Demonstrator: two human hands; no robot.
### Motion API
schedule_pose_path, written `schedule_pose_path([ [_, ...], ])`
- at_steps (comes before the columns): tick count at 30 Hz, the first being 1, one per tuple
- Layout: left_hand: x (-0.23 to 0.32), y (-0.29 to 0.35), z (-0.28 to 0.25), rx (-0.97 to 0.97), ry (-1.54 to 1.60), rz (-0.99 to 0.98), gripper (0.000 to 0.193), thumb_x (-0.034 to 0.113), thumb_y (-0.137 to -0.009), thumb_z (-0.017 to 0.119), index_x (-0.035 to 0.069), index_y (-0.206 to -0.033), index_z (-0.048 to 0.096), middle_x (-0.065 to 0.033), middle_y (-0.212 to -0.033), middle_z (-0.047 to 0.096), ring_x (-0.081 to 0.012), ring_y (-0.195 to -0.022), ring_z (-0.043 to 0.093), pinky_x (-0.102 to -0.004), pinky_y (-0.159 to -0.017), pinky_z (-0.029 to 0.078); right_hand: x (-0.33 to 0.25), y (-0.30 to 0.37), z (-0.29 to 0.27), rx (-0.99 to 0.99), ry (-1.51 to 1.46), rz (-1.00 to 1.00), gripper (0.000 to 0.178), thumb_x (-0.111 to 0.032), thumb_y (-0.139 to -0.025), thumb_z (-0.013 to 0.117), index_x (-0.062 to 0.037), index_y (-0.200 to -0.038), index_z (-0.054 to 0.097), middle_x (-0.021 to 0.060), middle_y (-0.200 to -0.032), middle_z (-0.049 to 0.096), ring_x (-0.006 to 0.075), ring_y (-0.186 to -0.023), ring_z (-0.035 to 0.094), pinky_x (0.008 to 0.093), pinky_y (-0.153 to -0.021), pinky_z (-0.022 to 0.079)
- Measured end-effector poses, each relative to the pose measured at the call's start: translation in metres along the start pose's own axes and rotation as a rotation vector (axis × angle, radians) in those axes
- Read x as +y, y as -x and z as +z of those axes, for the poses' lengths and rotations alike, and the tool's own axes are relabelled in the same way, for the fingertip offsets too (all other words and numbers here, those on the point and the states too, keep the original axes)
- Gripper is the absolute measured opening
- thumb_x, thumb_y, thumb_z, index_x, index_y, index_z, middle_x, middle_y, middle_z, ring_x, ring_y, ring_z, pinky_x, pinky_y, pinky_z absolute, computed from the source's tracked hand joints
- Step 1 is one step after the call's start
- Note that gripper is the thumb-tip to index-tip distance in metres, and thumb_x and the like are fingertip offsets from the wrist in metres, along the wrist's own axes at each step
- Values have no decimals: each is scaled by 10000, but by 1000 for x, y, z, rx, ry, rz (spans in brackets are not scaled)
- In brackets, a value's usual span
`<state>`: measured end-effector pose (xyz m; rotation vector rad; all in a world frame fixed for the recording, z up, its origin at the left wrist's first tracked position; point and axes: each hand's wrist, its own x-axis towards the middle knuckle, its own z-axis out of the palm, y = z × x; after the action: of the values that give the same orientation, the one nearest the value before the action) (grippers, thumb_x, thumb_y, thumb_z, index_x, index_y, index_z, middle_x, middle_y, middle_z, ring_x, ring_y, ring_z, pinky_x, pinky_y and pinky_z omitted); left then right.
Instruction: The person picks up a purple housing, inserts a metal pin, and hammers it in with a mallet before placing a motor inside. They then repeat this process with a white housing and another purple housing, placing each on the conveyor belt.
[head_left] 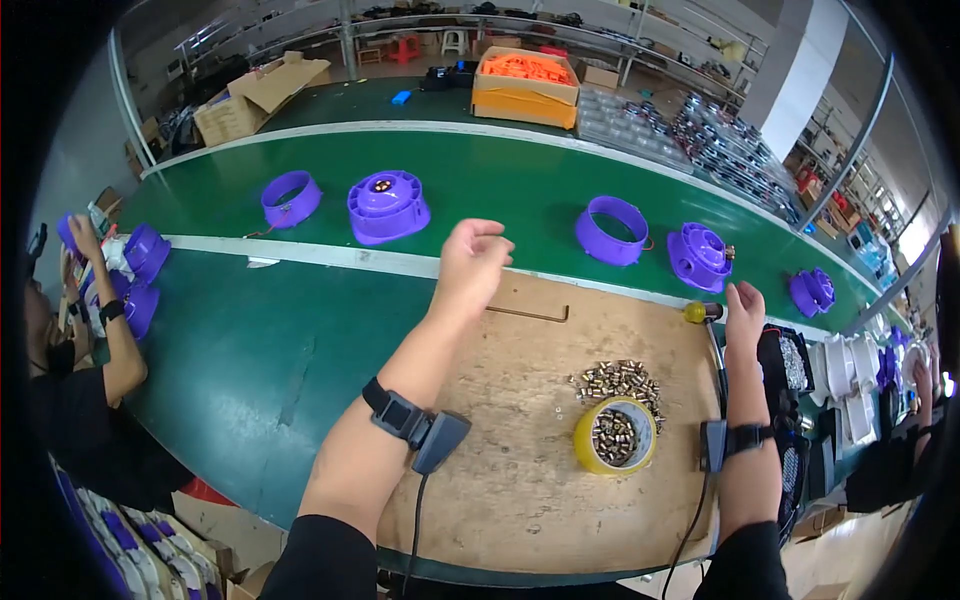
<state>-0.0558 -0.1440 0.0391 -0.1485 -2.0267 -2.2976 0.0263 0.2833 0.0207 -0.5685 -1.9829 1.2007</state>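
Observation:
My left hand (474, 265) hovers above the near edge of the green conveyor belt, its fingers loosely curled and apart, with nothing visible in them. At the right my right hand (744, 318) reaches toward the belt, fingertips slightly apart and empty as far as I see. Just beyond it stands a purple round housing (699, 257) with a brass-coloured fitting on its side. Beside that hand lies a screwdriver with a yellow-and-black handle (703, 312). A purple ring (611, 232) sits farther left on the belt. Below the left hand, a hex key (535, 316) rests on the wooden board (510, 420).
A yellow tape roll (590, 462) holds small metal fittings, with a loose pile (622, 380) behind it. Another purple ring (290, 200), a purple housing (388, 207) and a small purple part (812, 291) are on the belt. Co-workers sit at both sides; an orange-filled carton (525, 100) stands beyond.

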Motion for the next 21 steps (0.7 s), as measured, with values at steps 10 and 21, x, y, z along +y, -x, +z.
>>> schedule_pose_path([
  [10,-22,-36,-105,487,-1179,409,362,142,-791,722,77,-1132,618,-171,-1334,522,-401,-1192,520,-484,-957,485,-6,57,-12,-17,-204,-149,153,-119,-972,615,12,-1046,642,31,-967,651,97,-880,574,255,-811,459],
  [21,-27,-57,-90,415,-1346,309,482,240,-718,852,91,-1107,609,-170,-1250,494,-397,-1104,550,-512,-894,511,3,55,-7,-97,-44,-198,126,-68,-921,609,20,-1002,648,47,-916,668,120,-853,601,280,-812,478],
])
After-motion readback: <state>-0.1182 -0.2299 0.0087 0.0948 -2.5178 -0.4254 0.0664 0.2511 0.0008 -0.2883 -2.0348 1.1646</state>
